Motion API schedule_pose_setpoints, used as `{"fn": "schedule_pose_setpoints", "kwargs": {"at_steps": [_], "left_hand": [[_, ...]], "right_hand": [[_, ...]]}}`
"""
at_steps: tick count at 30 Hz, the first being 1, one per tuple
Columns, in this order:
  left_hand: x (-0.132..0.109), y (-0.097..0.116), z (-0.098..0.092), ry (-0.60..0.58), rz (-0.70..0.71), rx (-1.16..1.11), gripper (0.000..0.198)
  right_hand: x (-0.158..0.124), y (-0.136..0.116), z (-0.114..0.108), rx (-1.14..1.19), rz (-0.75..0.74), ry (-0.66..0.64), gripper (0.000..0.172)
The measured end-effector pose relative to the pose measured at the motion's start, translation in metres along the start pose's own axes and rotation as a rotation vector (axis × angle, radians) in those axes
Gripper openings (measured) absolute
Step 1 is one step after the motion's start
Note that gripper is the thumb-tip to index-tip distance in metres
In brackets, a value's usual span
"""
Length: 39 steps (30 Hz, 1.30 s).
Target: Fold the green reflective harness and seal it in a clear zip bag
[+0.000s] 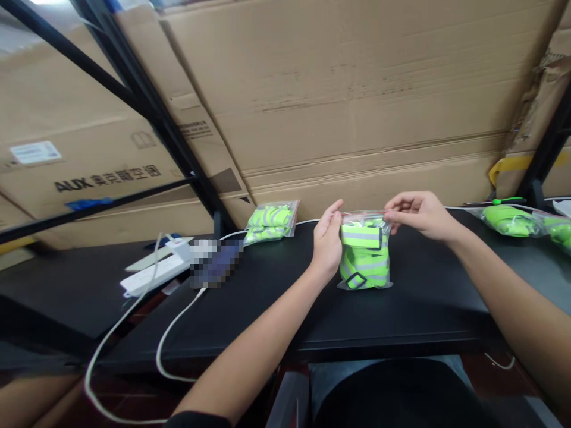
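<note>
A clear zip-lock bag (pixel 366 252) stands upright at the black table, packed with folded neon-green reflective straps that have grey stripes and black buckles. A red seal line runs along its top. At the bag's upper left corner my left hand (pixel 328 241) grips the edge, thumb and fingers pointing up. The thumb and fingers of my right hand (pixel 414 214) pinch the upper right corner by the red seal.
Another bag of green straps (pixel 271 222) lies at the back left, and more bags (pixel 513 221) lie at the far right. A white power strip (pixel 156 275) with cables sits left. Cardboard (pixel 348 89) walls the back of the black table (pixel 276 309).
</note>
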State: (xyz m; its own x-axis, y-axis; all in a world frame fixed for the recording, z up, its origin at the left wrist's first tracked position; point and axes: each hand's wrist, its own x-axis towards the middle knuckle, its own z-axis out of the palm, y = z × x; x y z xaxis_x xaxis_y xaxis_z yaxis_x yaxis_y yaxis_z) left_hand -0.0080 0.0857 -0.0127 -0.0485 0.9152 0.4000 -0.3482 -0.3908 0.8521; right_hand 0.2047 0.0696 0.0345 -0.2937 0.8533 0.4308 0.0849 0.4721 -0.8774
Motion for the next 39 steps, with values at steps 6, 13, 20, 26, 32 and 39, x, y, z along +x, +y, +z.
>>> {"fn": "schedule_pose_setpoints", "kwargs": {"at_steps": [6,13,20,26,32,39], "left_hand": [[0.0,-0.005,-0.003,0.031,0.0,0.018,0.043],[-0.01,-0.002,0.003,-0.054,-0.1,-0.124,0.037],[-0.012,-0.006,0.001,-0.069,-0.085,-0.066,0.032],[-0.013,-0.006,0.004,-0.033,-0.033,-0.001,0.031],[-0.013,-0.007,0.005,0.005,0.042,0.057,0.031],[-0.014,-0.006,0.004,0.004,0.099,0.084,0.028]], "right_hand": [[-0.002,0.001,0.003,-0.045,-0.002,-0.029,0.032],[-0.002,0.007,0.002,-0.016,-0.01,0.076,0.029],[-0.001,0.012,-0.001,-0.069,-0.04,0.094,0.028],[0.0,0.013,-0.005,-0.111,-0.026,0.134,0.025],[-0.001,0.016,-0.001,-0.205,-0.061,0.172,0.02],[-0.001,0.014,0.008,-0.195,-0.089,0.13,0.023]]}}
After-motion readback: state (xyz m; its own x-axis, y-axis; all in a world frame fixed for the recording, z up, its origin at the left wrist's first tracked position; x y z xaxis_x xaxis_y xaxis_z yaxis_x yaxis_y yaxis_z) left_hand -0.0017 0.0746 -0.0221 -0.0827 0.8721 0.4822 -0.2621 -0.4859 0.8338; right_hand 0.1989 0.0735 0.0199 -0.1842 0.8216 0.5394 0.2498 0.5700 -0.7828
